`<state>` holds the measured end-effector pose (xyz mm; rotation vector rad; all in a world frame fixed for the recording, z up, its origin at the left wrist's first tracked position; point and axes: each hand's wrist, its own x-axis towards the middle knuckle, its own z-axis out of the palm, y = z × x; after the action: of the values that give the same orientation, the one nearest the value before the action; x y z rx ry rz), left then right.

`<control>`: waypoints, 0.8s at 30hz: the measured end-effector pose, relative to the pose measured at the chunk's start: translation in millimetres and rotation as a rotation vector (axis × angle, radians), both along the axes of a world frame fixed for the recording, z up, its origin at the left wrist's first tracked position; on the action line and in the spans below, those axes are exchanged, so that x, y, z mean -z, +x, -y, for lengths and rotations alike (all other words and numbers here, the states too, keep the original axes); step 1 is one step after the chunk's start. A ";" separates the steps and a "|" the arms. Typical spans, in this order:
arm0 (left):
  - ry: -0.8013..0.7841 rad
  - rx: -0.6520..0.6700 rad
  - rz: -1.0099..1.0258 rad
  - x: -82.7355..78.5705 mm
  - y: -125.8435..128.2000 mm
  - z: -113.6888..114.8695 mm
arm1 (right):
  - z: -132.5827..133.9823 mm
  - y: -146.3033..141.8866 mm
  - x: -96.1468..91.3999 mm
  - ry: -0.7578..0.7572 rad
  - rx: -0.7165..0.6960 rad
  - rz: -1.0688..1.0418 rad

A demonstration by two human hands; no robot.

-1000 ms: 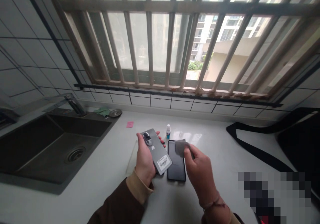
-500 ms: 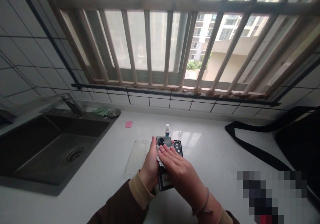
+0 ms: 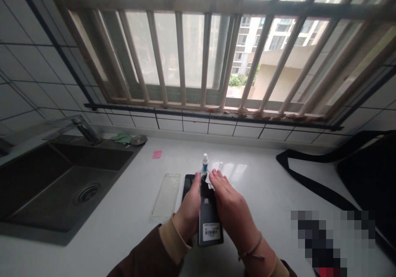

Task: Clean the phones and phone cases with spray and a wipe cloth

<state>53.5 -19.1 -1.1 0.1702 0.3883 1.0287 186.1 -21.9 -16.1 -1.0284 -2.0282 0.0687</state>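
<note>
The left hand (image 3: 190, 213) grips a phone (image 3: 209, 217), back side up, above the desk (image 3: 262, 194). The right hand (image 3: 230, 205), fingers flat, presses a wipe (image 3: 210, 179) on its top end. This looks like wiping; next comes rubbing gently down the back.

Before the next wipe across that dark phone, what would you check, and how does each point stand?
1. Left hand grips the dark grey phone with the barcode sticker: ok.
2. Right hand presses the small white wipe near the phone's top end: ok.
3. Second black phone lies flat on the white counter: ok.
4. Small white dropper bottle stands upright, just behind the hands: ok.
5. Clear phone case lies apart, left of the hands: ok.
6. Wipe damp enough: cannot tell.
</note>
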 end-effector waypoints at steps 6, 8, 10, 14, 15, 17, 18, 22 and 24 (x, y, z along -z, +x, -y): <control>-0.098 -0.228 -0.179 -17.5 -12.9 -3.8 | 6.4 -6.2 -4.8 -0.019 -0.195 0.094; -0.153 -0.353 -0.280 -24.7 -19.2 -6.1 | 13.2 -11.7 -8.9 -0.038 -0.271 0.139; -0.199 -0.435 -0.364 -30.7 -24.6 -8.3 | 20.3 -17.5 -13.1 -0.055 -0.333 0.190; -0.204 -0.460 -0.381 -35.1 -26.0 -8.5 | 27.3 -23.4 -19.1 -0.102 -0.346 0.279; -0.199 -0.447 -0.350 -34.6 -24.1 -7.3 | 27.3 -23.3 -19.8 -0.115 -0.331 0.292; -0.204 -0.401 -0.277 -32.9 -19.6 -4.2 | 26.2 -21.6 -20.4 -0.128 -0.303 0.301; -0.211 -0.376 -0.249 -32.1 -17.8 -2.8 | 25.5 -20.4 -20.6 -0.132 -0.292 0.300; -0.205 -0.380 -0.249 -31.6 -19.6 -2.5 | 25.2 -17.3 -23.2 -0.150 -0.320 0.320; -0.197 -0.444 -0.296 -32.8 -25.6 -5.5 | 26.9 -17.5 -25.3 -0.148 -0.362 0.337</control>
<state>27.9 -13.6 31.8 0.0586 0.8189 1.3978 168.6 -48.9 9.3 -0.7877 -2.5333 0.2527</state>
